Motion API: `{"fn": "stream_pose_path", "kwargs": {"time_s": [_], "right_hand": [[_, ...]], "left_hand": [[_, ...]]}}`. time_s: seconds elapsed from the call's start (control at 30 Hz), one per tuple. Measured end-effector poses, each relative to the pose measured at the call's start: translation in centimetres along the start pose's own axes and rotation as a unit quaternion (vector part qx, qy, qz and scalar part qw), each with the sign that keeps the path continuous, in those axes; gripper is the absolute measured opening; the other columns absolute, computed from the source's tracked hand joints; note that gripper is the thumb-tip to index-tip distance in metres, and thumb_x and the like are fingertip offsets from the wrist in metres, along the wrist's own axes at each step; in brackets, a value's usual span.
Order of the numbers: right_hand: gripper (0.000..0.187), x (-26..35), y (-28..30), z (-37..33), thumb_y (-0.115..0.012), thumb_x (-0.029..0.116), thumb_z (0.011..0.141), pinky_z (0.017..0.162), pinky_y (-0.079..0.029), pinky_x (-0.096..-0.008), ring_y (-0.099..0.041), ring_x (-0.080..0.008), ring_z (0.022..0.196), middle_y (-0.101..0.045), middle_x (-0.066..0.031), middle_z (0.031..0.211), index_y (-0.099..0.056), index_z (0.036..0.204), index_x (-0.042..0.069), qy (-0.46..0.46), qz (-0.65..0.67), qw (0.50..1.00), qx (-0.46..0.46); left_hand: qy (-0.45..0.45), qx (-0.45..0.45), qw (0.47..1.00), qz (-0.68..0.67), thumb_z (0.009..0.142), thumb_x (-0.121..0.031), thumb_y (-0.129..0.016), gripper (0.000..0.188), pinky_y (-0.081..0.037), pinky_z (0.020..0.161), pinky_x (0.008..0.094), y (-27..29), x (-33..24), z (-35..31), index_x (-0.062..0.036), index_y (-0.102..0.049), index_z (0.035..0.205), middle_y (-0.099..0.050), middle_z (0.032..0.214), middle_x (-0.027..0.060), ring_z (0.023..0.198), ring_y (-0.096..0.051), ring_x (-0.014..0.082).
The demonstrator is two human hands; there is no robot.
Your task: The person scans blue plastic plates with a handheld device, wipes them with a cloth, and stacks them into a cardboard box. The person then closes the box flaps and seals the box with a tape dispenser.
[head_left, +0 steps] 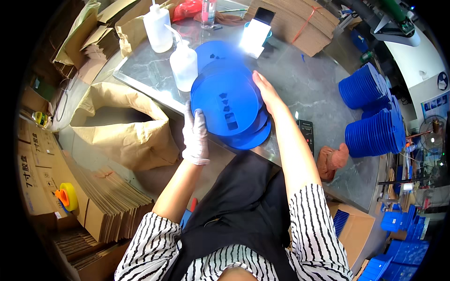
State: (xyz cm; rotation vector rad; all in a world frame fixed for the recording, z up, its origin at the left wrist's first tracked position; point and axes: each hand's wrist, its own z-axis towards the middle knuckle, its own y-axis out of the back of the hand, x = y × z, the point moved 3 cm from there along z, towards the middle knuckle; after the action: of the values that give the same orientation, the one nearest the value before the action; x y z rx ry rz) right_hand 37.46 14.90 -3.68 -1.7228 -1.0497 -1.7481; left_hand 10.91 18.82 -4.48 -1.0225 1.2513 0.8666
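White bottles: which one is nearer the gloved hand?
The right bottle, beside the blue discs; the left bottle stands farther from the gloved left hand.

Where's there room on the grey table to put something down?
The widest bare patch of grey table lies between the right hand and the blue disc stacks, this side of the flat cardboard. It's crowded around the held blue discs, with two white bottles close on the left. A black device borders the patch's near side.

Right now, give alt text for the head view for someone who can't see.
A gloved left hand and bare right hand hold a blue disc over other blue discs at a grey table. Two squeeze bottles stand to the left, blue stacks to the right.
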Motion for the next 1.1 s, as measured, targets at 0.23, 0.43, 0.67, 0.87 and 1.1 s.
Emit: {"fn": "stream_pose_path", "kwargs": {"time_s": [0.23, 0.43, 0.67, 0.87, 1.1], "right_hand": [[0.053, -1.0, 1.6, -3.2, -0.053, 0.041, 0.101, 0.1, -0.046, -0.033, -0.058, -0.02, 0.117, -0.06, -0.0121, 0.13, -0.052, 0.137, 0.002, -0.038, 0.15, 0.987, 0.049], [0.066, -1.9, 2.4, -7.6, -0.047, 0.056, 0.099, 0.102, -0.045, -0.0372, -0.056, -0.023, 0.119, -0.058, -0.014, 0.129, -0.049, 0.137, 0.003, -0.038, 0.287, 0.956, 0.036], [0.065, -0.9, 2.1, -6.0, -0.064, 0.044, 0.093, 0.105, -0.042, -0.0403, -0.054, -0.0277, 0.123, -0.057, -0.0167, 0.131, -0.047, 0.141, 0.004, -0.064, 0.251, 0.964, 0.067], [0.058, -1.1, 2.3, -10.6, -0.063, 0.031, 0.093, 0.103, -0.043, -0.0386, -0.055, -0.0247, 0.12, -0.057, -0.0164, 0.13, -0.046, 0.139, 0.0, -0.011, 0.254, 0.967, -0.01], [0.089, -0.4, 3.9, -28.3, -0.063, 0.05, 0.088, 0.113, -0.031, -0.044, -0.04, -0.0303, 0.135, -0.038, -0.02, 0.146, -0.022, 0.148, 0.0, 0.112, 0.193, 0.972, -0.066]], "left_hand": [[0.036, -0.019, 0.998, -0.055, 0.104, -0.038, -0.045, 0.059, -0.04, 0.104, 0.0322, -3.4, -0.3, -1.4, -0.0039, -0.031, 0.151, -0.054, 0.134, 0.0148, 0.118, -0.052, 0.021], [0.05, -0.004, 0.989, -0.136, 0.103, -0.04, -0.047, 0.054, -0.041, 0.103, 0.0333, -4.5, -1.5, -3.7, -0.004, -0.04, 0.143, -0.055, 0.13, 0.0126, 0.116, -0.052, 0.0199], [0.068, -0.007, 0.99, -0.127, 0.102, -0.04, -0.049, 0.054, -0.042, 0.102, 0.0329, -4.7, -0.4, -2.7, -0.0035, -0.04, 0.142, -0.053, 0.131, 0.0121, 0.116, -0.052, 0.0193], [0.049, 0.064, 0.985, -0.155, 0.102, -0.04, -0.05, 0.059, -0.04, 0.106, 0.0353, -3.6, -0.2, -4.1, -0.0041, -0.034, 0.146, -0.049, 0.136, 0.0142, 0.122, -0.049, 0.0216], [-0.026, 0.234, 0.939, -0.252, 0.095, -0.035, -0.062, 0.081, -0.028, 0.115, 0.05, 0.3, -2.4, -13.6, -0.0114, -0.014, 0.156, -0.027, 0.155, 0.0173, 0.139, -0.034, 0.0346]]}}
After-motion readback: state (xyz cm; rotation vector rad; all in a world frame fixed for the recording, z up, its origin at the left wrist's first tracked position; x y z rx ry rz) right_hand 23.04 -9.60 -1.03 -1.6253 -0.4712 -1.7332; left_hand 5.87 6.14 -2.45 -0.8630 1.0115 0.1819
